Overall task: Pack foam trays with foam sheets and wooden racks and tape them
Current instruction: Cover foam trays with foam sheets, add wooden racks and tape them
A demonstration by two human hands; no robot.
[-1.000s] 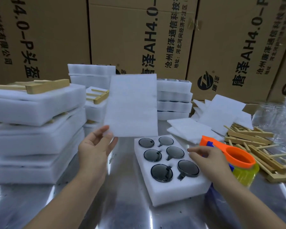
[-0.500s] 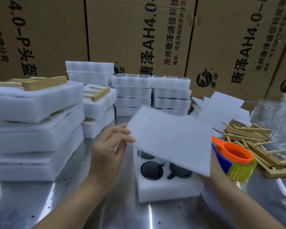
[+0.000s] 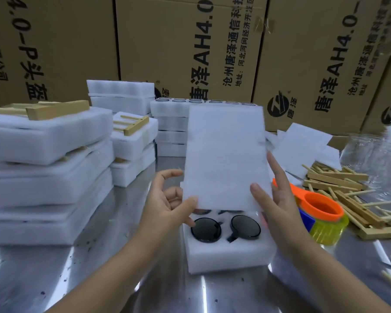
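Cardboard cartons wall a steel tabletop. The left hand and right hand pinch the foam sheet in their fingers by its lower corners, just above the foam tray. This looks like the covering step: next, lay it flat, edges aligned.

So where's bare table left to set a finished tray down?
The widest bare patch of table lies front left, between the stacked foam trays and the open tray. A strip runs along the near edge before that tray. The held foam sheet hangs over the open tray. The right is crowded: tape dispenser, wooden racks, loose foam sheets.
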